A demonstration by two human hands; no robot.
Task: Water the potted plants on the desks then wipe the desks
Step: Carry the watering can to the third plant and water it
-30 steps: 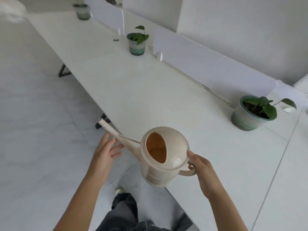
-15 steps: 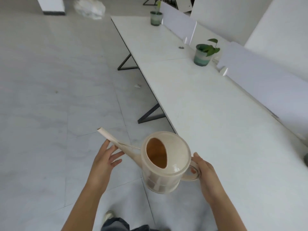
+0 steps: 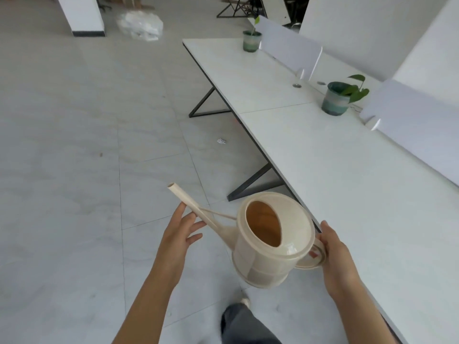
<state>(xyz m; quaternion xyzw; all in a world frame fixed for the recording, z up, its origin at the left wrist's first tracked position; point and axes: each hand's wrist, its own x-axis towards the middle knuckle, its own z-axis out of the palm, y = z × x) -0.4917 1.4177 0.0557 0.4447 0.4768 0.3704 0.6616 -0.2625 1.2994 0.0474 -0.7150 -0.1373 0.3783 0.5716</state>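
I carry a cream plastic watering can (image 3: 270, 247) over the floor beside a long white desk (image 3: 335, 170). My right hand (image 3: 335, 254) grips its handle at the right. My left hand (image 3: 180, 232) is open under the long spout, fingertips touching it. Two green potted plants stand on the desk: a nearer potted plant (image 3: 337, 98) beside a white divider and a far potted plant (image 3: 251, 39) near the desk's end.
White divider panels (image 3: 422, 125) run along the desk's back edge. Black angled desk legs (image 3: 253, 184) stick out toward the tiled floor (image 3: 87, 145). A crumpled plastic sheet (image 3: 140, 24) and a white pillar (image 3: 82, 16) lie at the far left. My leg shows at the bottom.
The view has swung left and away from the desk; the nearest plant pot has left the frame. The can now hangs over the floor, both hands placed as before.
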